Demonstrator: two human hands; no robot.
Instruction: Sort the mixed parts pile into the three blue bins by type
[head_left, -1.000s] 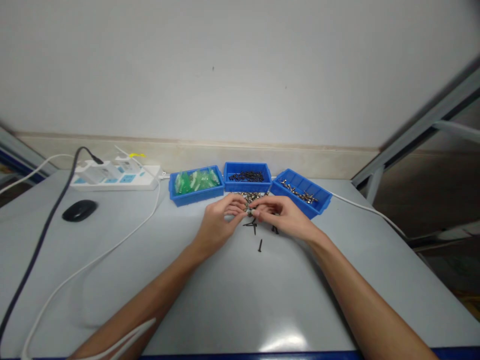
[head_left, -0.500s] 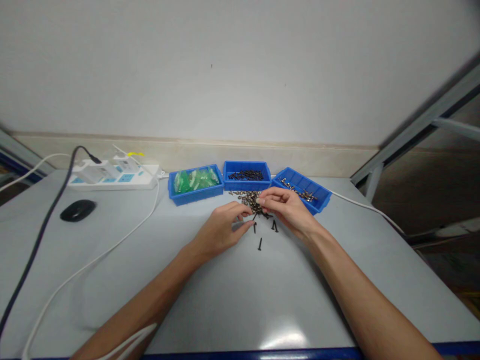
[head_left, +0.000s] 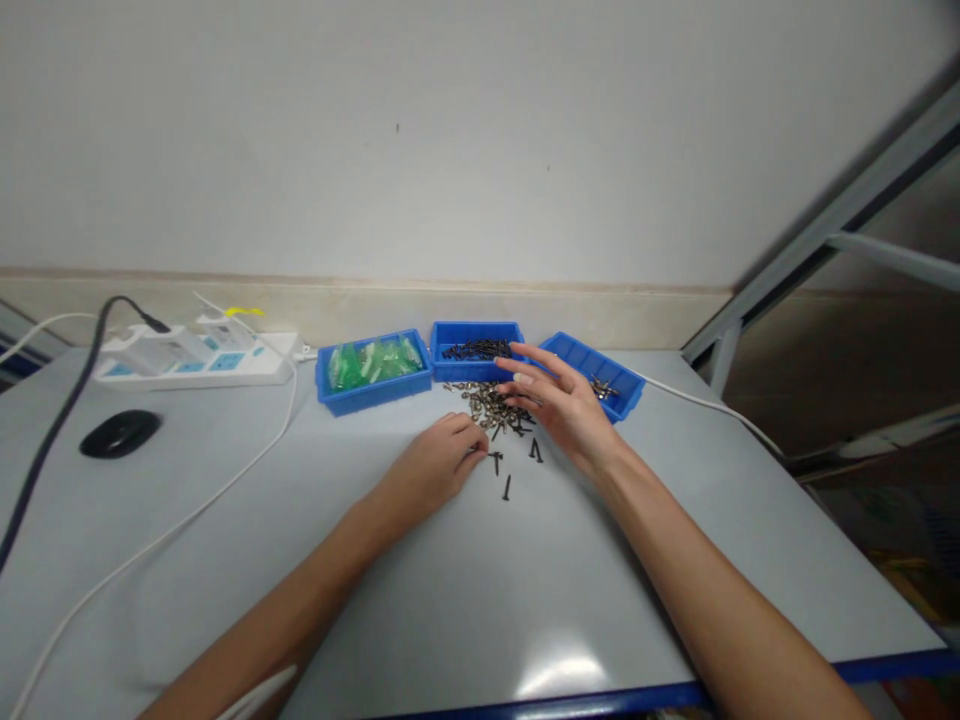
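My left hand (head_left: 442, 460) is closed at the left edge of a mixed pile of small metal parts (head_left: 495, 402), its fingertips pinched on a dark screw. Over the pile's right side, my right hand (head_left: 559, 405) has its fingers spread and holds nothing. Several dark screws, one of them a loose screw (head_left: 507, 488), lie in front of the pile. Behind it, the middle blue bin (head_left: 478, 372) contains dark screws. The right blue bin (head_left: 626, 385), partly hidden by my right hand, contains shiny metal parts. Green and clear packets (head_left: 373, 362) fill the left blue bin (head_left: 379, 398).
A white power strip (head_left: 270, 370) with plugs stands at the back left, with a black mouse (head_left: 120, 433) in front. A white cable (head_left: 217, 490) crosses the left of the table (head_left: 420, 630). A metal frame (head_left: 795, 250) rises at the right.
The view has shifted slightly right. My left fingers have closed together at the pile's edge. My right hand has gone from a pinch to spread fingers.
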